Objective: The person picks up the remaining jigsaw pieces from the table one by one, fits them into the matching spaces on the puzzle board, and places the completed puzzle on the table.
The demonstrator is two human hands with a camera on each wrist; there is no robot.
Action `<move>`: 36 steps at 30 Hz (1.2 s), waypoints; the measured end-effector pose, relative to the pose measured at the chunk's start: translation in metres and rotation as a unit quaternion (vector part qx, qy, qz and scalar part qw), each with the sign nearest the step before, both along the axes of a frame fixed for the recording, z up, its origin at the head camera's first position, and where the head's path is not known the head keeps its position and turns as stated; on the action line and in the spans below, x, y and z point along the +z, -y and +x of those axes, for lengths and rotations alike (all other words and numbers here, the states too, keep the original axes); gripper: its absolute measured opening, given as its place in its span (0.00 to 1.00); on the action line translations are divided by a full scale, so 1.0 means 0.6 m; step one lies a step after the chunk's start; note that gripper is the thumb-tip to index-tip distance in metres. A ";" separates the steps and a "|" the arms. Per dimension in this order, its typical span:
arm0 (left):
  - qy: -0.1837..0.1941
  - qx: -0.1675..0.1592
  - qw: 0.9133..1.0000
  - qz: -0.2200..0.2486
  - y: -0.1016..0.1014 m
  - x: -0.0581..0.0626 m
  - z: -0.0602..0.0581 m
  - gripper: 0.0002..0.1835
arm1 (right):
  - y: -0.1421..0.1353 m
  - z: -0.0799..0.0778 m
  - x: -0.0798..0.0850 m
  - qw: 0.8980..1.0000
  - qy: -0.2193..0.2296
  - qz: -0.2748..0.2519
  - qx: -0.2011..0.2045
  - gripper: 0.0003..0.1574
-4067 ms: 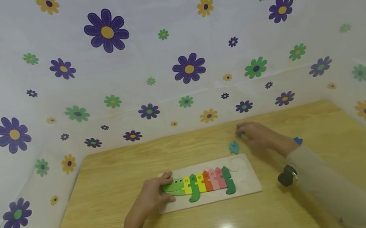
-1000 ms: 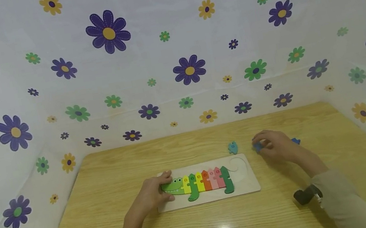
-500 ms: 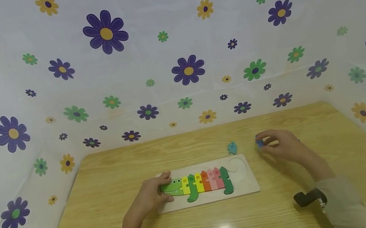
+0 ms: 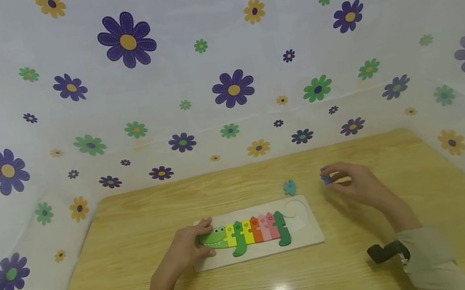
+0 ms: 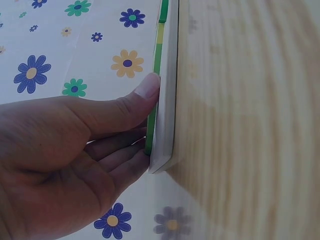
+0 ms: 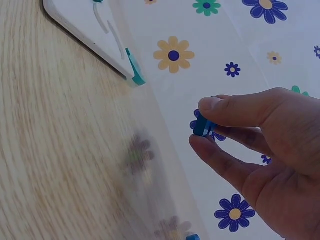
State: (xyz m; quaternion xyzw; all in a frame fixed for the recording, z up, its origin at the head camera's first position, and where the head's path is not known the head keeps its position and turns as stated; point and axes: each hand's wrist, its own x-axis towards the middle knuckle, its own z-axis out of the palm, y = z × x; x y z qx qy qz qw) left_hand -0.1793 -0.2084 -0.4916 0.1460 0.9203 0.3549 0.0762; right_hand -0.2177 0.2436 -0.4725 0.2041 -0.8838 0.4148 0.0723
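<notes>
A wooden crocodile puzzle board lies on the table with a green head, several coloured body pieces and two green leg pieces in it. At its right end a curled tail outline is bare. My left hand holds the board's left end, thumb and fingers around the crocodile head. To the right of the board, my right hand pinches a small blue puzzle piece between thumb and fingertips, raised in the right wrist view. A light-blue puzzle piece lies just behind the board's right end.
Another blue piece shows at the bottom edge of the right wrist view; my right hand hides it in the head view. The wooden table ends at a white flowered cloth behind and at both sides.
My right hand took the blue piece from the table behind the board, drew it right and nearer, then lifted and turned it upright. My left hand has stayed on the board.
</notes>
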 end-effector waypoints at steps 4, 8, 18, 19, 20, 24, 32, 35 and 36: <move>-0.001 -0.004 1.000 -0.008 0.005 0.003 -0.001 0.33 | 0.003 -0.001 0.002 1.000 -0.004 -0.012 0.003 0.17; -0.004 -0.008 1.000 -0.015 0.007 0.008 -0.004 0.33 | 0.004 0.000 0.006 1.000 -0.009 -0.021 0.001 0.17; 0.006 -0.007 1.000 -0.018 0.004 0.008 -0.007 0.34 | -0.001 0.007 0.006 0.999 -0.016 -0.034 0.002 0.18; 0.005 -0.007 1.000 -0.018 0.004 0.007 -0.007 0.33 | -0.001 0.008 0.006 0.999 -0.018 -0.036 0.002 0.18; 0.006 -0.007 1.000 -0.017 0.004 0.007 -0.007 0.33 | -0.002 0.008 0.006 0.999 -0.021 -0.038 0.002 0.18; 0.003 -0.011 1.000 -0.018 0.004 0.005 -0.008 0.33 | -0.006 0.009 0.008 0.998 -0.036 -0.052 0.004 0.18; -0.003 -0.016 1.000 -0.021 -0.005 0.001 -0.006 0.34 | -0.013 0.022 0.023 0.998 -0.051 -0.044 -0.006 0.19; 0.000 -0.011 1.000 -0.021 -0.006 0.002 -0.003 0.34 | -0.012 0.026 0.031 0.999 -0.044 -0.031 -0.006 0.18; -0.002 -0.011 1.000 -0.023 -0.005 0.001 -0.001 0.33 | -0.013 0.028 0.033 0.999 -0.042 -0.027 -0.005 0.18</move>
